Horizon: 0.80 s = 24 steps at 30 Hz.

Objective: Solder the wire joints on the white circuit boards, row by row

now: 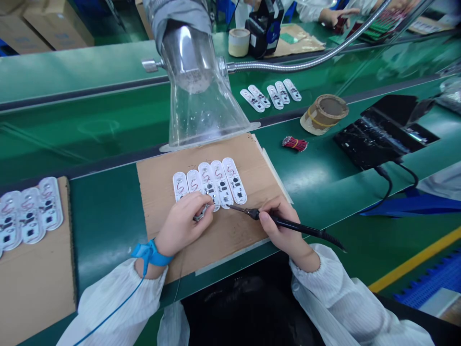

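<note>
Five white oblong circuit boards (pixel 234 180) lie side by side on a cardboard sheet (pixel 248 156). They carry thin red wires and black chips. My right hand (pixel 283 223) is closed round a black soldering iron (pixel 284 222), whose tip reaches the lower end of the second board from the right. At the lower ends of the left boards, my left hand (pixel 187 218) is pinched on thin silvery solder wire (pixel 200 214), partly hidden by the fingers. A fine strand hangs below that hand. A blue wrist strap (pixel 153 253) circles the left wrist.
A clear fume hood (pixel 205 105) hangs over the sheet's back edge. More boards lie on cardboard at left (pixel 32 288) and on the green belt (pixel 122 129) behind. A red wire bundle (pixel 295 143), tape roll (pixel 324 114) and black box (pixel 378 132) are at right. Another person's hands (pixel 336 17) show beyond.
</note>
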Available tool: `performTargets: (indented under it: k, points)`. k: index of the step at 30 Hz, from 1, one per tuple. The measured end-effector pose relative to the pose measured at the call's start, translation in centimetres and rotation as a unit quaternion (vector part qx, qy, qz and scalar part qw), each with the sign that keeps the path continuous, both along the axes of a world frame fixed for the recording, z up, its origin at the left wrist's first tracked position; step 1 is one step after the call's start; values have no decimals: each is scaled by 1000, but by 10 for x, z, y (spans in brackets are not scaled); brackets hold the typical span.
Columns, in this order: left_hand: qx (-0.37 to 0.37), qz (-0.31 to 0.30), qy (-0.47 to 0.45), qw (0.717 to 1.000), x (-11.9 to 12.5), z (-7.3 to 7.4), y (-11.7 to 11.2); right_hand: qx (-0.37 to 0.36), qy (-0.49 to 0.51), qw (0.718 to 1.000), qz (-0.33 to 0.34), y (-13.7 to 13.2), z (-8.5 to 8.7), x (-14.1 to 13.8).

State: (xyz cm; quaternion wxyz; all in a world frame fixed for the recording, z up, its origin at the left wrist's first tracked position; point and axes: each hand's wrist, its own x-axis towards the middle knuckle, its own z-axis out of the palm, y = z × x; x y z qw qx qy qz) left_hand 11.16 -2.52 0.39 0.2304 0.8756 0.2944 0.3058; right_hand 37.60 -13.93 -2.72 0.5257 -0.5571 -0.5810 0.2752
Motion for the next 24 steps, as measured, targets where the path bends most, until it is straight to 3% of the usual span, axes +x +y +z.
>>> performTargets:
  k: [14,19,24]
  points:
    - [-8,5,15,1000,-7,7,-2,12,2,1000,-3,-1,3,1]
    - [-45,80,-22,996,-28,15,2,12,56,997,-48,1,6,-13]
    - [-73,90,-49,992,-38,6,1,0,47,998,-40,8,5,-30]
